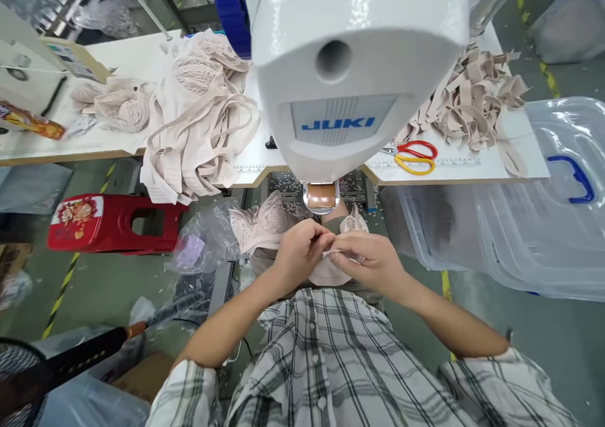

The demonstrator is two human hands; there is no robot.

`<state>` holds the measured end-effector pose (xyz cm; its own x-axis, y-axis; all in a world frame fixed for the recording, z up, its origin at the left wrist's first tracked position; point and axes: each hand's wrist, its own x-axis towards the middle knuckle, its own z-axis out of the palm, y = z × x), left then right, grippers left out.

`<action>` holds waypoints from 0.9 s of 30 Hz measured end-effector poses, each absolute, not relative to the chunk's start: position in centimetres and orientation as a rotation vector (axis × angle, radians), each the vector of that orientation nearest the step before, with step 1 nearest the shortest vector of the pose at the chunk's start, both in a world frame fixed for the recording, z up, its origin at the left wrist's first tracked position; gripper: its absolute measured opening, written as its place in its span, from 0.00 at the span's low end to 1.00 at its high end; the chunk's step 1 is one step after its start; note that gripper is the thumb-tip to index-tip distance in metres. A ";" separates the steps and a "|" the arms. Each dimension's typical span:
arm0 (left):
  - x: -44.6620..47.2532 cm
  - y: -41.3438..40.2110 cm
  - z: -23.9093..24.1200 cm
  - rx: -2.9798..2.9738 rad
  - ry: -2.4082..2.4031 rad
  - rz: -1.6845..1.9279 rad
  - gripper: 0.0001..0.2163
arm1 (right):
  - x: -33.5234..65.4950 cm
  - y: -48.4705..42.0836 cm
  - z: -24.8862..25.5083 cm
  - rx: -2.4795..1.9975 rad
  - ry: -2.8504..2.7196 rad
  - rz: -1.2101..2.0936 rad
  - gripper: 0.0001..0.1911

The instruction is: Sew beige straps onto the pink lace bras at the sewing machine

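A beige lace bra [267, 222] lies across my lap, below the head of a white sewing machine [362, 55] marked JUKI. My left hand [302, 250] pinches a thin edge or strap of the bra, fingertips pressed together. Right beside it, my right hand [371, 263] is closed on the same part, thumb and forefinger meeting near the left fingertips. A short pale strip shows between the two hands. The exact piece in the fingertips is mostly hidden by the fingers.
On the white table [265, 157] sit a pile of beige bras [198, 118] on the left, and cut straps [472, 105] with red-and-yellow-handled scissors [416, 156] on the right. A red stool [118, 225] stands lower left; clear plastic bins [543, 225] stand at right.
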<state>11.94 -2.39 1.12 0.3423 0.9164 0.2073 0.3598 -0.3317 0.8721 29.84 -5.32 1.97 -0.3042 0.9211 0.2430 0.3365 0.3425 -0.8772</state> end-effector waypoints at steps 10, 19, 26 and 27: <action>11.0 -2.7 1.2 1.908 0.931 1.003 0.05 | 30.4 -5.1 2.0 -1.088 -1.795 0.933 0.07; 11.5 -2.8 1.4 1.825 1.041 1.022 0.08 | 30.7 -4.7 2.9 -1.193 -1.829 0.988 0.09; 11.7 -2.7 3.1 1.931 1.108 0.894 0.05 | 32.1 -2.1 4.0 -1.409 -1.811 0.975 0.11; 11.7 -2.6 3.4 1.979 1.090 0.903 0.05 | 32.2 -1.7 4.2 -1.379 -1.841 1.038 0.11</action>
